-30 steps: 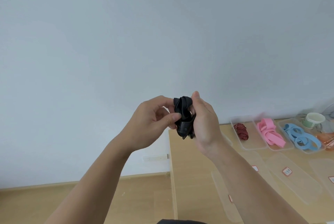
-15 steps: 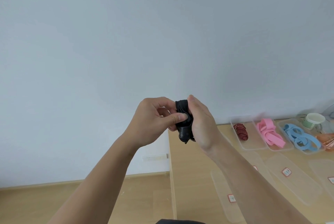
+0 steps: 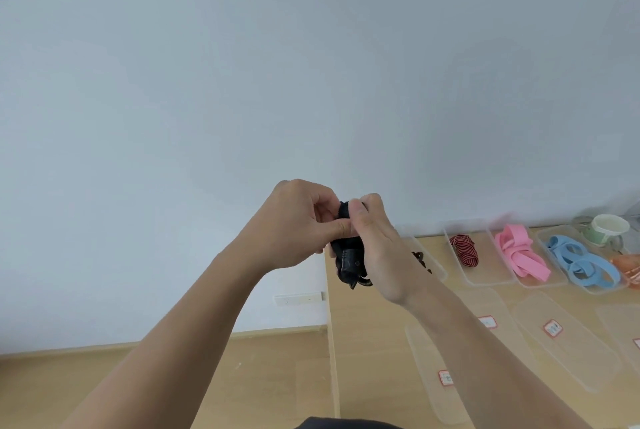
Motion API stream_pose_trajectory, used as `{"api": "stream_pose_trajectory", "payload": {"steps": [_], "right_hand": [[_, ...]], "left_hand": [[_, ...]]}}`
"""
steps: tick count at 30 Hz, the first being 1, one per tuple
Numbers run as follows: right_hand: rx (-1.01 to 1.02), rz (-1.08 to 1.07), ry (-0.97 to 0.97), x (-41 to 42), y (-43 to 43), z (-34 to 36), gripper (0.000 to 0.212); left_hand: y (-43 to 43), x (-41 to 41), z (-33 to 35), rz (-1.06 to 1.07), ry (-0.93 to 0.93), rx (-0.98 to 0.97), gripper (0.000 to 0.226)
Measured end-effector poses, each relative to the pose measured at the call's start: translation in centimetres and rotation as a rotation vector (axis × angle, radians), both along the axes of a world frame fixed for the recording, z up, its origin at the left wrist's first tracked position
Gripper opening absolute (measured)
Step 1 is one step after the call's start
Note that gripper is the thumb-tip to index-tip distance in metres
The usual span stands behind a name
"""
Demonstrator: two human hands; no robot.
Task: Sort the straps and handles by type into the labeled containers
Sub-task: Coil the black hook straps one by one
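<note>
item: bundled black fabric strap (image 3: 348, 260), held in the air, gripped from both sides by left hand (image 3: 294, 224) and right hand (image 3: 377, 248), fingers curled round it; possibly a metal clip at its lower end. right of the grip, lower: clear plastic containers (image 3: 488, 272) holding striped, pink and blue straps.

Single head-worn wide view, forward, slightly downward

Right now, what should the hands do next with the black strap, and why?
Probably carry the black strap rightward to the containers: the left hand and right hand both grip it, bundled, in the air, and it's in no container yet.
</note>
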State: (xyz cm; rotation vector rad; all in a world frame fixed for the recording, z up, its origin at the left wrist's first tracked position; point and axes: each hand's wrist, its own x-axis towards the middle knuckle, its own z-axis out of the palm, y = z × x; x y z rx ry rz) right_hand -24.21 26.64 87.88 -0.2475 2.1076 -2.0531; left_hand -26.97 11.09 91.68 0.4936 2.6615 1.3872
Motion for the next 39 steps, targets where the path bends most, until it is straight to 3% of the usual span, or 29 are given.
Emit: {"api": "stream_pose_trajectory", "payload": {"steps": [3,5,7,13,17,20,25,30,35,39], "right_hand": [[-0.075,0.003,-0.015,-0.5,0.3,0.4,0.066],[-0.133,-0.037,-0.03,-1.0,0.5,0.6,0.072],[-0.182,-0.073,-0.059,-1.3,0.5,0.7,0.068],[-0.168,-0.039,-0.062,-1.4,0.4,0.4,0.057],[-0.107,0.026,-0.037,-1.4,0.0,0.2,0.071],[-0.057,0.099,-0.021,-0.9,-0.1,0.2,0.066],[-0.046,0.125,-0.001,-0.4,0.3,-0.2,0.074],[0.039,0.145,-0.005,0.3,0.7,-0.4,0.044],[0.116,0.09,0.0,0.3,1.0,-0.9,0.041],[0.161,-0.173,0.113,0.5,0.3,-1.4,0.036]], "left_hand": [[0.7,0.5,-0.7,0.113,0.077,0.155,0.025],[1.1,0.9,-1.2,0.154,0.127,0.273,0.017],[1.2,1.2,-1.6,0.128,0.168,0.314,0.011],[0.1,1.2,-1.9,0.02,0.22,0.33,0.021],[0.3,1.4,-1.5,0.086,0.231,0.315,0.009],[0.4,1.1,-1.6,0.167,0.238,0.314,0.012],[0.8,0.5,-2.1,0.133,0.089,0.323,0.023],[-0.6,-0.2,-2.8,-0.039,-0.229,0.447,0.029],[-0.8,-0.4,-3.3,-0.087,-0.214,0.472,0.016],[-0.9,-1.2,-3.7,0.004,-0.239,0.567,0.029]]}}
